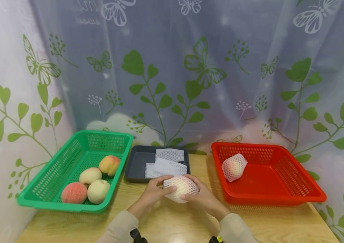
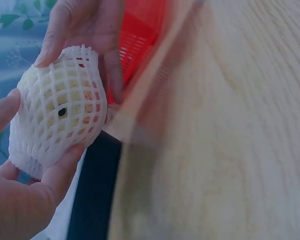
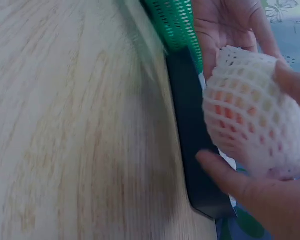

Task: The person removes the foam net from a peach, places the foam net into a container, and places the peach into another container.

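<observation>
hands grip netted peach; green basket: four peaches.

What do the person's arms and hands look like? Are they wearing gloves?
No gloves. The left hand and right hand are bare. Both arms wear pale beige long sleeves that end at the wrists. A small black gadget sits at each wrist, and the right one has a bit of yellow.

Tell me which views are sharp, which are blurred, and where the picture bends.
Head view: evenly lit, sharp, wide-angle bend at the curtain edges. Left wrist view: netted peach sharp, table smeared. Right wrist view: soft overall, green basket and tabletop blurred.
</observation>
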Tool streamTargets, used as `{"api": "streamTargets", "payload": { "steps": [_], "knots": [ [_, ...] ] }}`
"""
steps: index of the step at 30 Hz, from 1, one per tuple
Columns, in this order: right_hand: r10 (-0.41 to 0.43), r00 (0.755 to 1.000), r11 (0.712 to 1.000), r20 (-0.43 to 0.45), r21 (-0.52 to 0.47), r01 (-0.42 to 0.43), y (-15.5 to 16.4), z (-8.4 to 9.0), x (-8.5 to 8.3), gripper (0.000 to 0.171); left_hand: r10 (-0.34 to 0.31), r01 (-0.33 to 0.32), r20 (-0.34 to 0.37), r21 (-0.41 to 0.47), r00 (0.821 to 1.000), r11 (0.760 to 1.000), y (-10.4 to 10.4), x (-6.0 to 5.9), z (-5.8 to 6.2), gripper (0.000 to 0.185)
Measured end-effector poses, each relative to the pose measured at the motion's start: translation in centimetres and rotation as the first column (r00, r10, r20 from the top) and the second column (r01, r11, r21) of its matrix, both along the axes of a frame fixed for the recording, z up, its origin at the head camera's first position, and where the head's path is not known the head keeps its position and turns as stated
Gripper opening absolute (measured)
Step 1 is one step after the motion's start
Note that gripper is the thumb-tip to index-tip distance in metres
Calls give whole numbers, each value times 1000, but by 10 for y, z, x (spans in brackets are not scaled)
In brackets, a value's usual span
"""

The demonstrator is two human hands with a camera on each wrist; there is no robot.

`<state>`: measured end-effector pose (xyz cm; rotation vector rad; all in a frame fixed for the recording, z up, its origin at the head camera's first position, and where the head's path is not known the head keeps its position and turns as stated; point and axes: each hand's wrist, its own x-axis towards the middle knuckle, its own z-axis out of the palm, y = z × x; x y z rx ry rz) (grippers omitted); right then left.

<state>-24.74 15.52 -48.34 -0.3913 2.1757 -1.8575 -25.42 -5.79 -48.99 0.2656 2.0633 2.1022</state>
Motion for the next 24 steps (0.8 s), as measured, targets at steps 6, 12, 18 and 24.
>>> {"api": "streamTargets", "payload": {
  "steps": [6,12,18,24],
  "knots": [
    [-20,1000,997,-17,-75,18,2,7,2,70,-14,14,-22,0,1000,1000,0,5,15,53],
    [-86,996,994,-40,-65,83,6,16,2,69,71,-73,-123,-9,990,997,-5,5,34,40],
    [-111,994,987,-13,-118,109,13,20,1,67,145,-138,-110,68,983,988,-13,6,42,29],
    [-78,997,986,-10,-150,76,16,18,2,65,37,-28,-77,111,996,993,-18,9,38,28]
  ]
}}
